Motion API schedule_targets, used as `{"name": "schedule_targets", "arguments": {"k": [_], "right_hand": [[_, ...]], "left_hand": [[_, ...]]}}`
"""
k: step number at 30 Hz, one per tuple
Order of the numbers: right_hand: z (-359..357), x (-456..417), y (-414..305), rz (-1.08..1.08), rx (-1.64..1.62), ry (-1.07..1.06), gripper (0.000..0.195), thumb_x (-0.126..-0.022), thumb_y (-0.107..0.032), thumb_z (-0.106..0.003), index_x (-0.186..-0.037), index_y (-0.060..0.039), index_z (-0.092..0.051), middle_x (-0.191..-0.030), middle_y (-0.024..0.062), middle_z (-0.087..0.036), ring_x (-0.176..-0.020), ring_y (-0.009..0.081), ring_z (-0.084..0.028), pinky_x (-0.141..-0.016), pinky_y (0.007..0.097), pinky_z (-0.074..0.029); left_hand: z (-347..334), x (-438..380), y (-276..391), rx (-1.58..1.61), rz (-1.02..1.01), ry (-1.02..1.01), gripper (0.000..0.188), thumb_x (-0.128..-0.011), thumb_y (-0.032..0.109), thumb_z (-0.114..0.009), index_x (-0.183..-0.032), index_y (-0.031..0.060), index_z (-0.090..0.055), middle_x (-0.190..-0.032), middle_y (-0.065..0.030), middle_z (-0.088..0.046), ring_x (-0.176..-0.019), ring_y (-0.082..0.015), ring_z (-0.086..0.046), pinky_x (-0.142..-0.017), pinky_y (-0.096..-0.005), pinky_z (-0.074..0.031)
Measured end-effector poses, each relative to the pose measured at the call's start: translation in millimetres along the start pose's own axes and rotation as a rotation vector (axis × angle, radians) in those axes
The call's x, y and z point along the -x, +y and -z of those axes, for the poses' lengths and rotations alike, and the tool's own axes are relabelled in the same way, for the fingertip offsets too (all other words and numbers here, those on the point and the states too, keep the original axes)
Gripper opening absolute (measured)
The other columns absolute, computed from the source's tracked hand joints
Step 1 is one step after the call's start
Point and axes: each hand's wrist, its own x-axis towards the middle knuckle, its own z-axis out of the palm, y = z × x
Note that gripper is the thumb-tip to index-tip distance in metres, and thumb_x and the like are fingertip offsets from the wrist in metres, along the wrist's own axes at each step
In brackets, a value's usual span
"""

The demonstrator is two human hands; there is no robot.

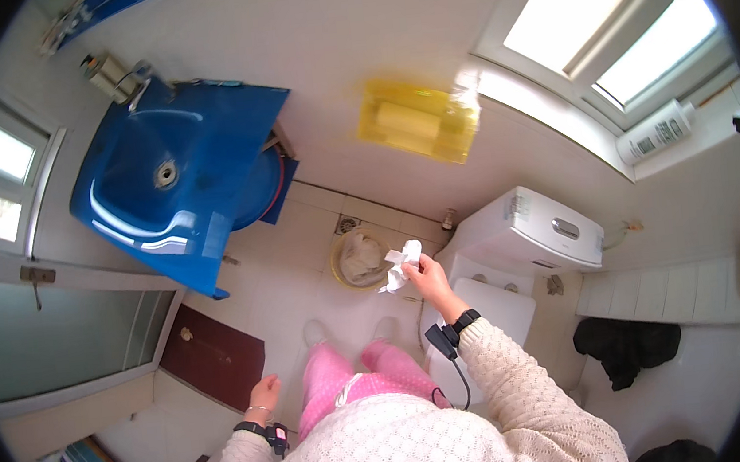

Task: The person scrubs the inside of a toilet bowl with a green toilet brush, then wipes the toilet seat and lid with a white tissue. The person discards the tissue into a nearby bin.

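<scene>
My right hand (431, 281) pinches a crumpled piece of white tissue paper (401, 265) between thumb and fingers. From this view the paper overlaps the right rim of a round wastebasket (336, 278), which has a yellowish rim and a pale liner with whitish contents. Just right of that hand stands a white toilet (492, 301) with its lid down. My left hand (265, 393) hangs low at my side, fingers curled together, and nothing shows in it. Below it in view lies a dark red floor mat (218, 356).
A blue washbasin (138, 180) with a soap dispenser (111, 79) juts out at left. On the wall hangs a yellow holder (454, 133) with a paper roll. A white bottle (654, 132) lies on the windowsill. Black cloth (628, 343) drapes over a white surface at right. A floor drain (347, 224) is near the wall.
</scene>
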Motion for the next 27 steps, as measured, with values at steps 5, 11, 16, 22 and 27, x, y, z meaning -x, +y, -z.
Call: {"name": "schedule_targets", "arguments": {"k": [5, 11, 16, 22, 27], "right_hand": [[-50, -29, 22, -0.102, 0.170, 0.120, 0.032, -0.083, -0.025, -0.063, -0.102, -0.0005, -0.063, -0.087, 0.0146, -0.068, -0.080, 0.0254, -0.065, -0.073, 0.0358, -0.049], [-79, -61, 24, -0.178, 0.661, 0.006, 0.063, -0.082, -0.036, -0.062, -0.132, -0.0009, -0.047, -0.126, 0.0231, -0.054, -0.120, 0.0333, -0.051, -0.099, 0.0368, -0.041], [-110, -40, 11, -0.095, 0.626, 0.033, 0.047, -0.081, -0.034, -0.063, -0.117, -0.0039, -0.060, -0.115, 0.0168, -0.063, -0.109, 0.0321, -0.058, -0.092, 0.0372, -0.046], [-150, 5, -40, -0.143, 0.374, -0.016, 0.037, -0.084, -0.025, -0.063, -0.112, -0.0024, -0.061, -0.099, 0.0100, -0.067, -0.085, 0.0199, -0.065, -0.075, 0.0303, -0.051], [-192, 26, -120, -0.209, -0.136, -0.023, 0.027, -0.091, -0.018, -0.057, -0.113, -0.0026, -0.057, -0.091, 0.0044, -0.064, -0.078, 0.0135, -0.062, -0.064, 0.0241, -0.049]], "left_hand": [[5, 37, -45, 0.054, 0.090, 0.029, 0.039, -0.089, 0.030, -0.057, -0.118, 0.0052, -0.059, -0.109, -0.0150, -0.065, -0.100, -0.0260, -0.064, -0.087, -0.0351, -0.049], [43, 86, -134, 0.138, 0.168, 0.128, 0.035, -0.088, 0.030, -0.058, -0.113, 0.0046, -0.062, -0.103, -0.0154, -0.067, -0.095, -0.0263, -0.064, -0.084, -0.0348, -0.049], [70, 105, -248, 0.141, 0.246, 0.145, 0.029, -0.088, 0.029, -0.055, -0.098, 0.0038, -0.065, -0.093, -0.0172, -0.067, -0.084, -0.0293, -0.064, -0.076, -0.0368, -0.050], [94, 98, -299, 0.147, 0.311, 0.232, 0.028, -0.087, 0.027, -0.051, -0.090, 0.0029, -0.065, -0.093, -0.0192, -0.065, -0.090, -0.0354, -0.062, -0.077, -0.0420, -0.048], [122, 89, -304, 0.248, 0.232, 0.352, 0.034, -0.087, 0.031, -0.053, -0.103, 0.0032, -0.064, -0.101, -0.0181, -0.065, -0.101, -0.0327, -0.061, -0.087, -0.0404, -0.046]]}}
